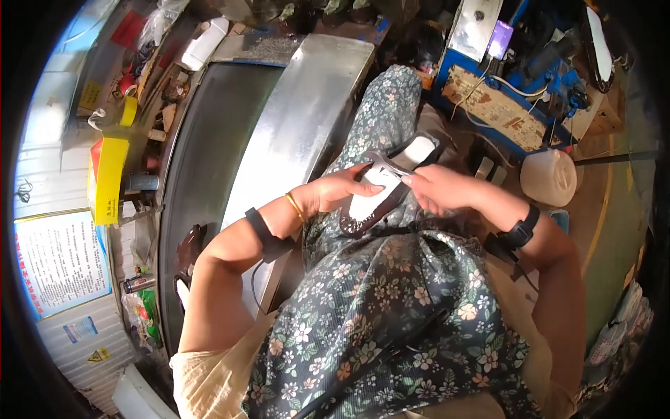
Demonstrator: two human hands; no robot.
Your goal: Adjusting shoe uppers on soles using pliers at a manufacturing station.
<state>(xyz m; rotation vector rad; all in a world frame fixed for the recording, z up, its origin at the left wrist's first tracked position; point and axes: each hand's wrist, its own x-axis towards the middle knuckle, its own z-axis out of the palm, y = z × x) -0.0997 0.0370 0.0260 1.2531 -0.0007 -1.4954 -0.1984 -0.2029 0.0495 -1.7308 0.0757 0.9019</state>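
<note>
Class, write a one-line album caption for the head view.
Both hands, left hand and right hand, hold a shoe above a floral apron.

shoe (380,192) on lap between both hands, conveyor belt (209,160) to its left

Two hands, left hand (340,188) and right hand (441,188), one shoe (380,192), one white jug (549,177), one yellow box (107,178).

Dark shoe (380,199) with white insole, sole down, lengthwise on floral lap, toe toward knees.
</note>
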